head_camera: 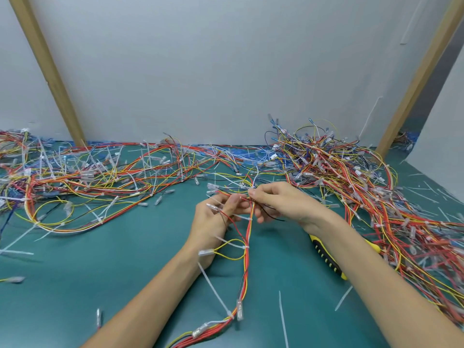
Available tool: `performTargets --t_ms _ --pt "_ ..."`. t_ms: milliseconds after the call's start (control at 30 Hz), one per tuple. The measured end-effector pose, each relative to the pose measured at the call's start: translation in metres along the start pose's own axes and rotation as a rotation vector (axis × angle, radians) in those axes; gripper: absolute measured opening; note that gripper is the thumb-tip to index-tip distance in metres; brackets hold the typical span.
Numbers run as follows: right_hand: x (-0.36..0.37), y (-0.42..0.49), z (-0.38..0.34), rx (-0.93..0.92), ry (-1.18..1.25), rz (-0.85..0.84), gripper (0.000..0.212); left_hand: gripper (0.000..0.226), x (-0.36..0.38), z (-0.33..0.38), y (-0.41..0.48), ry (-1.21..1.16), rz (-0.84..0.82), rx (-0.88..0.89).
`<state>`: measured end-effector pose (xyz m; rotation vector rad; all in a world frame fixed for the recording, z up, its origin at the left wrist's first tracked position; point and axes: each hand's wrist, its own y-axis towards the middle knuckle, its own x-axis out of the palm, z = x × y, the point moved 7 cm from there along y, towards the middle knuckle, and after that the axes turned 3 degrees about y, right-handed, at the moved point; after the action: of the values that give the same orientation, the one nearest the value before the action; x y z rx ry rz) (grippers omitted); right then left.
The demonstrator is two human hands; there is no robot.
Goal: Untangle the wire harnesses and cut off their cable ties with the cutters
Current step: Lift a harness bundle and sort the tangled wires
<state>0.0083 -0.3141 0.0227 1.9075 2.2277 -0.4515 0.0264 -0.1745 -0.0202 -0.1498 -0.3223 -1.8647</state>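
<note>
Single head-worn camera looks forward and down, close over the green mat

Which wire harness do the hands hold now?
The red-and-yellow harness in the middle, pinched by the left hand and right hand; the left heap and right heap lie unheld on the mat.

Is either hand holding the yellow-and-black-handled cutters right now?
No, the yellow-and-black-handled cutters lie on the green mat beneath the right forearm, while the left hand and right hand pinch the red-and-yellow wire harness.
</note>
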Motion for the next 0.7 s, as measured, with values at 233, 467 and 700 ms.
performTargets --t_ms 233,467,700 --pt "-0.01 -0.001 -0.001 0.005 -0.279 0.074 0.042 0.029 0.002 0.0 0.002 0.088 0.054 -0.013" --pt "-0.017 0.001 -0.014 -0.07 -0.441 0.192 0.012 0.006 0.007 0.012 -0.004 0.174 0.03 0.088" --pt "-0.018 0.006 0.036 0.108 0.22 0.151 0.016 0.032 0.028 0.016 -0.016 0.592 -0.213 0.245"
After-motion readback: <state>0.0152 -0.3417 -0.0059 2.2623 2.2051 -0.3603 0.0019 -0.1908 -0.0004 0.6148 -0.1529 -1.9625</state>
